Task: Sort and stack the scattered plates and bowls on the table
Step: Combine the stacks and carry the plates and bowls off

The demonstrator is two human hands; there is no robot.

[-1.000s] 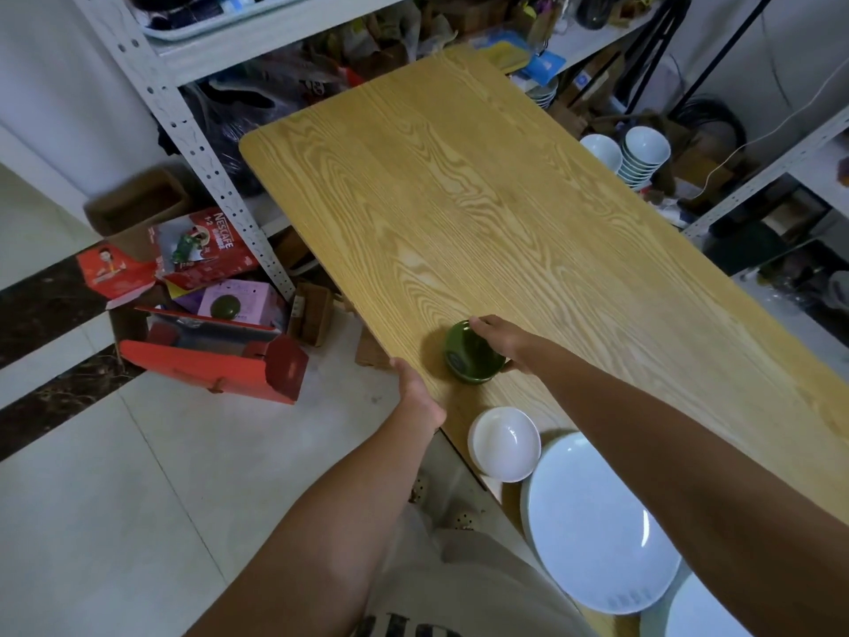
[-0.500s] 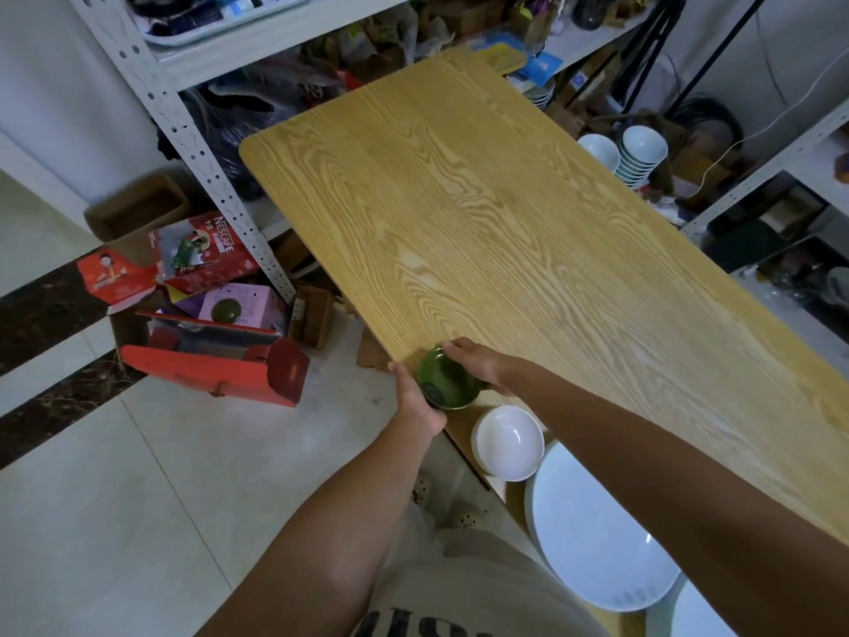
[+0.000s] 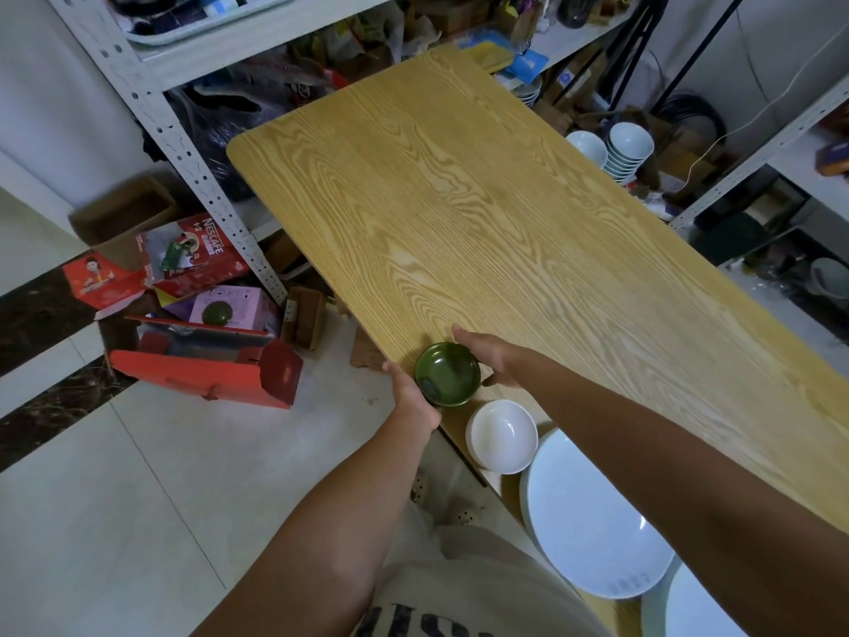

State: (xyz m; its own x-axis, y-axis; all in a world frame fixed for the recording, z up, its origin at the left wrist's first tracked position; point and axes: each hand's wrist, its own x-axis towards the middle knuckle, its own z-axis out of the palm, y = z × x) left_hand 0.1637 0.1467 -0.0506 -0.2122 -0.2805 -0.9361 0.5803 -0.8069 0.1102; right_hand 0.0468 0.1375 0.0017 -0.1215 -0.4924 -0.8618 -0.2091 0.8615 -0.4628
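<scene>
At the lower right of the frame, the large white plate (image 3: 592, 521) lies on the table (image 3: 505, 223), with a second plate (image 3: 703, 609) partly cut off by the corner. Just beyond them, at the table's left edge, sits the white bowl (image 3: 501, 436), upright.

Past it, a little above and left of the frame's centre, is the green bowl (image 3: 448, 374), mouth up, at that same edge and just clear of the white one. We cannot tell whether its base rests on the wood or is raised off it.

We judge this bowl small, light, rigid and glazed, so it is likely slick under the fingers and brittle if dropped or knocked on another rim. The firmest hold is across the rim, thumb opposite fingers. It should be lowered straight down when nested, not slid.

The right hand (image 3: 498, 360) spans the bowl, with fingers curved round the far rim and the thumb against the right wall, gripping it. The left hand (image 3: 413, 397) lies against the bowl's left wall at the table edge. Its fingers are mostly hidden by its own back, so we cannot tell whether they curl under the bowl or merely steady it.

Further on, the tabletop shows only wood grain. At the upper right, off the table, a stack of pale bowls (image 3: 627, 149) stands among shelf clutter.
</scene>
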